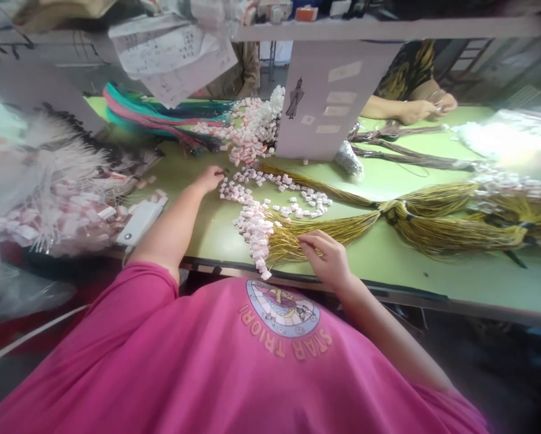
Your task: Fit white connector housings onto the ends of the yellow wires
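Observation:
My left hand [210, 179] is over the green table, left of a scatter of small white connectors [236, 191]. Its fingers are pinched together, with a small dark bit at the tips that I cannot make out. My right hand [327, 258] is closed at the fingertips on a yellow wire, at the front of a fanned bundle of yellow wires [342, 232]. White connector housings [256, 232] cluster at the left ends of these wires. Behind it, a second yellow bundle [315, 182] runs back toward a pile of white and orange connectors [247, 141].
A white box-shaped device [141, 222] and a heap of white-wired connectors [66, 211] lie at left. Teal and pink wires [148, 120] lie behind. A white panel [329, 102] stands mid-table. Another person's hands [433, 107] work across the table, beside brown wire bundles [410, 154].

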### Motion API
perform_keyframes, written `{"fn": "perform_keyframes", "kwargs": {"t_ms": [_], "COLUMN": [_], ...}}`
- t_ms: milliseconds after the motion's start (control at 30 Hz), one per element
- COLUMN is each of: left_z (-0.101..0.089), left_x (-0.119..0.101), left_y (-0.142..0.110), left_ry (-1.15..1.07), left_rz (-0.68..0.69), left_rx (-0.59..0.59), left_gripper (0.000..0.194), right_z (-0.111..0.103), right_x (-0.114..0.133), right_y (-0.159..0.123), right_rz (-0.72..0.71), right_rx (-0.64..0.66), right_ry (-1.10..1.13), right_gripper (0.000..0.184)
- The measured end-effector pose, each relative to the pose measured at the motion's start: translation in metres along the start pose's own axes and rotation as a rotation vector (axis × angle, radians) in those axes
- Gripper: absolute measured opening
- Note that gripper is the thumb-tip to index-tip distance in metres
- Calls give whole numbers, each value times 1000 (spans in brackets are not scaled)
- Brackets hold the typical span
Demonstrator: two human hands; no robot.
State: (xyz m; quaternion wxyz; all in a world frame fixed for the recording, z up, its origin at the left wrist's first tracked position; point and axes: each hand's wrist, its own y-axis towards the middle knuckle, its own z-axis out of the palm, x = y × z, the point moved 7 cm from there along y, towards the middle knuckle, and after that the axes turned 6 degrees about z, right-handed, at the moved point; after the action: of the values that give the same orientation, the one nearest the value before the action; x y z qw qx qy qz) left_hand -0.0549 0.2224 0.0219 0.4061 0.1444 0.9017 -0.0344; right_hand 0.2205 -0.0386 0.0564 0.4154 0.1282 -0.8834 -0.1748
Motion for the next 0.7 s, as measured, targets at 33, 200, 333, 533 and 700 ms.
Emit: {"fn": "perform_keyframes", "kwargs": {"t_ms": [33, 200, 333, 533, 700], "left_z": [9, 85, 122, 124, 134], "left_x": [-16, -141, -204, -227, -250], "left_y": [-2, -52, -95, -112, -141], "left_ry": [-96, -634, -774, -408, 22], "left_rz": [29, 250, 313, 459, 770], "left_rx": [28, 505, 704, 382, 269], "left_gripper": [30, 32, 27, 21, 10], "right_z": [-4, -26, -37, -46, -46], "right_x": [-2, -4, 2, -14, -18], "right_y": [2, 23, 26, -1, -16], "right_rz": [46, 192, 196, 357, 291], "right_rx": [3, -5, 41, -13, -55], "right_ry": [19, 271, 415, 301, 30], "right_gripper": [19, 34, 20, 12, 11]}}
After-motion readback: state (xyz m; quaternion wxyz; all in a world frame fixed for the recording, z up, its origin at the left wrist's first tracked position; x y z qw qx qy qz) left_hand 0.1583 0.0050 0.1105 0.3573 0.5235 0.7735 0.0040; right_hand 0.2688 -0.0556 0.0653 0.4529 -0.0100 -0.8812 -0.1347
